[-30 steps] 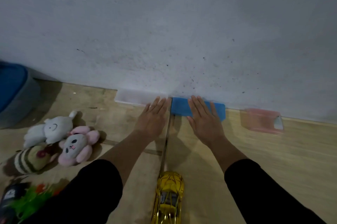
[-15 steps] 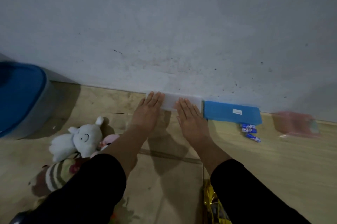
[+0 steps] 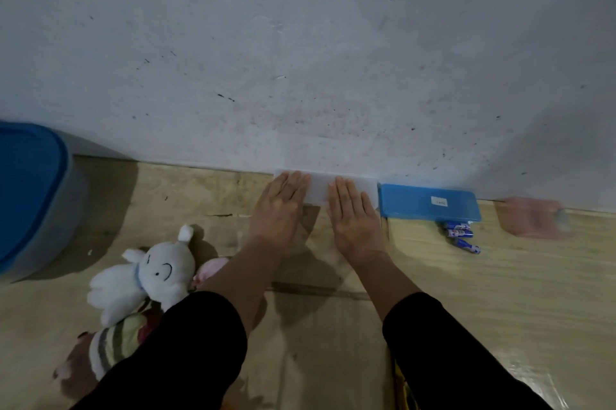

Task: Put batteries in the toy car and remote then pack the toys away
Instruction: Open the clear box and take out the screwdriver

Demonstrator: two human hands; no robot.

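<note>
My left hand and my right hand lie flat, fingers straight, on the floor with their fingertips over a white flat case against the wall. To its right lies a blue flat case with a small white label. Several blue batteries lie loose in front of the blue case. Only a sliver of the yellow toy car shows by my right sleeve at the bottom edge. No remote is visible.
A white plush rabbit, a pink plush and a striped plush lie at lower left. A large blue-lidded bin stands at far left. A blurred pink container sits by the wall at right.
The view has swung left and down. My hands moved from the blue case's edge onto the white case; the batteries came into view and the yellow car slid almost out of sight.
</note>
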